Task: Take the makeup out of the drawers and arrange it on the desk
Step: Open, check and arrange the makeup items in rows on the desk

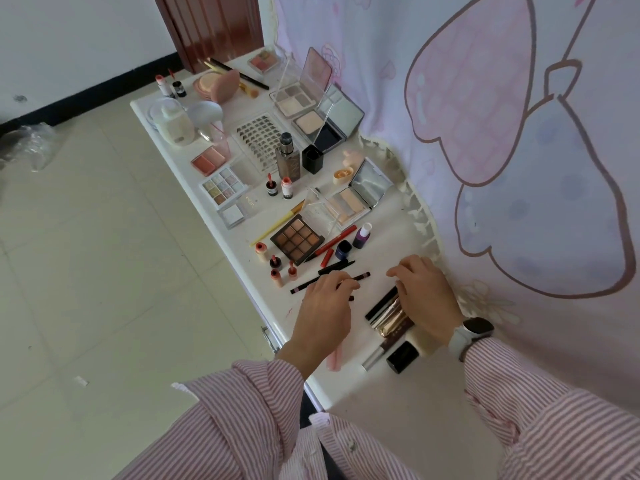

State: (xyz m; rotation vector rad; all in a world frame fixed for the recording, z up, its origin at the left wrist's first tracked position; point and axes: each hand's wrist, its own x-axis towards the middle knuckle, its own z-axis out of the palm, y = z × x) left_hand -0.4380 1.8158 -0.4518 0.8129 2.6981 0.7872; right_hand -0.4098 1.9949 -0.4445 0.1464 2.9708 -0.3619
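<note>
You're in a home room, likely a bedroom: white vanity desk (162,109) crowded with makeup palettes (297,239), cartoon-print curtain (485,116) alongside, tiled floor (86,271), wooden door (211,26).

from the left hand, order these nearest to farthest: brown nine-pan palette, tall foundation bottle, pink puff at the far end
From the left hand, head view:
1. Brown nine-pan palette, just beyond the fingers.
2. Tall foundation bottle, mid-desk.
3. Pink puff, at the desk's far end.

A pink-and-white striped shirt (363,441) with small buttons is worn, its long sleeves ending in cuffs at the wrists. A black-faced watch (476,330) on a white strap is worn on the right wrist.
</note>
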